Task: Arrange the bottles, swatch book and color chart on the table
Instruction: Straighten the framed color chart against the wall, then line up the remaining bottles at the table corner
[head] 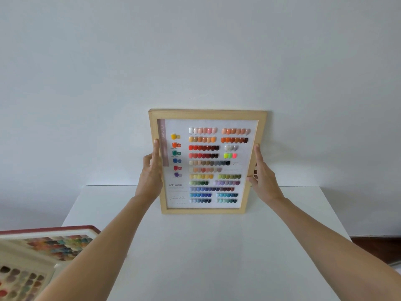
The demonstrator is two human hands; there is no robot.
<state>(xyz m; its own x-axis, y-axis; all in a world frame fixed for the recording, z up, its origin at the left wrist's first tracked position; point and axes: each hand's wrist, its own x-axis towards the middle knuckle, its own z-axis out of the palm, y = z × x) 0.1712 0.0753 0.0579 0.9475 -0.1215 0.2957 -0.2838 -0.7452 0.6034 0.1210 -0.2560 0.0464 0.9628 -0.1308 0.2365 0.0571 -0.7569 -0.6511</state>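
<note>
We see the framed color chart (pixel 207 161) standing upright at the far edge of the white table (pixel 195 246), its top leaning toward the pale wall (pixel 195 51), with rows of coloured nail tips facing us. The left hand (pixel 152 170) grips the chart's left frame edge, thumb on the front, while the right hand (pixel 262 177) lies flat and extended along the right edge, its fingers mostly straight. An open swatch book (pixel 41 248) lies at the lower left, beside the table, partly behind the left forearm.
</note>
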